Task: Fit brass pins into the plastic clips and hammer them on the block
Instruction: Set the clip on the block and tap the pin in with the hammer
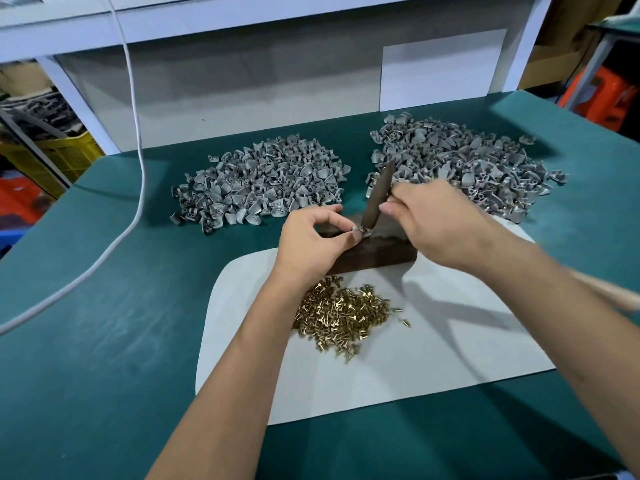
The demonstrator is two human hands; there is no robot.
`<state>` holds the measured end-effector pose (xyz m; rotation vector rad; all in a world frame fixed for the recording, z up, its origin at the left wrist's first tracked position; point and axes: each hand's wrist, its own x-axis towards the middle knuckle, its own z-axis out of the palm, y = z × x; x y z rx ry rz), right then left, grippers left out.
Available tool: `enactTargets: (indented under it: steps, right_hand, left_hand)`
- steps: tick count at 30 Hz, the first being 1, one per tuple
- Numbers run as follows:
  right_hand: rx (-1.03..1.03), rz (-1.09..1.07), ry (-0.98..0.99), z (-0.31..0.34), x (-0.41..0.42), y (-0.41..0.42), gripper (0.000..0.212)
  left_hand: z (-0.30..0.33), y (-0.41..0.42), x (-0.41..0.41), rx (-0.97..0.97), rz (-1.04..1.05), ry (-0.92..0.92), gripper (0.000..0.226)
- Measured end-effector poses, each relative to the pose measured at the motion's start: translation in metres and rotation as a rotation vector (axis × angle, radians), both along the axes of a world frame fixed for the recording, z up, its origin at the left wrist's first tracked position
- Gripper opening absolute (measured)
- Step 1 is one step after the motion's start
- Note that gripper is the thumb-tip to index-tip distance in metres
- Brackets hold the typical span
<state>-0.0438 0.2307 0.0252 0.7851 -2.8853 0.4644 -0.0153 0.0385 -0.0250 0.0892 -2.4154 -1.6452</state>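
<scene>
Beyond our hands lie two heaps of grey clips (259, 181), brass pins (343, 313) piled under our wrists. Our right hand (440, 226) grips a dark hammering bar (377, 195); our left hand (311, 240) pinches one clip (358, 231) on the block (377, 252).

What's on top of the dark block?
On the block sits a clip, pinched by the left hand. A tool in the right hand stands on it. The pin is hidden.
</scene>
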Motion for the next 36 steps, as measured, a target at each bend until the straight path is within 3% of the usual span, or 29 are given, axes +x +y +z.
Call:
enactTargets:
  steps: [2,6,9,12,15,17,19,21,25,29,31,34,36]
  right_hand:
    - [0.041,-0.015,0.040,0.011,-0.004,0.003,0.027]
    - [-0.169,-0.036,0.204,0.011,0.002,0.000,0.021]
    - [0.004,-0.028,0.036,0.001,0.009,-0.008,0.021]
    - [0.107,-0.036,0.080,0.017,0.004,0.000,0.024]
    - [-0.105,-0.072,0.269,0.020,0.010,0.000,0.026]
    - [-0.086,-0.073,0.200,0.014,0.019,-0.009,0.021]
    - [0.078,-0.073,0.065,0.009,0.021,-0.014,0.019]
    - [0.142,-0.084,0.064,0.018,0.014,-0.010,0.024]
    - [-0.030,-0.095,0.251,0.022,0.014,-0.007,0.029]
    - [0.135,-0.076,0.070,0.013,0.020,-0.015,0.029]
    - [0.168,-0.058,0.133,0.022,0.015,-0.010,0.028]
    - [-0.021,-0.097,0.283,0.027,0.015,-0.008,0.027]
    - [-0.025,-0.100,0.200,0.021,0.021,-0.015,0.025]
  left_hand:
    - [0.001,0.000,0.000,0.001,0.003,-0.001,0.009]
    - [0.000,-0.001,-0.001,0.014,-0.015,0.005,0.011]
    - [0.001,0.000,0.000,0.022,-0.016,0.013,0.013]
    - [0.001,0.000,0.000,0.005,-0.006,0.013,0.011]
    - [-0.001,-0.001,-0.001,0.010,-0.019,0.010,0.011]
    - [-0.002,-0.001,-0.002,0.007,-0.017,0.019,0.013]
    - [-0.001,-0.001,-0.001,0.016,-0.016,0.023,0.015]
    - [0.000,-0.001,0.000,0.009,-0.020,0.027,0.012]
    - [-0.002,-0.002,-0.002,-0.012,-0.016,0.034,0.007]
    - [-0.002,-0.001,-0.002,0.013,-0.008,0.025,0.009]
    - [-0.001,-0.001,-0.001,0.008,-0.002,0.024,0.009]
    - [-0.002,-0.002,-0.002,0.004,0.004,0.020,0.008]
    - [-0.003,-0.003,-0.003,-0.001,0.006,0.025,0.009]
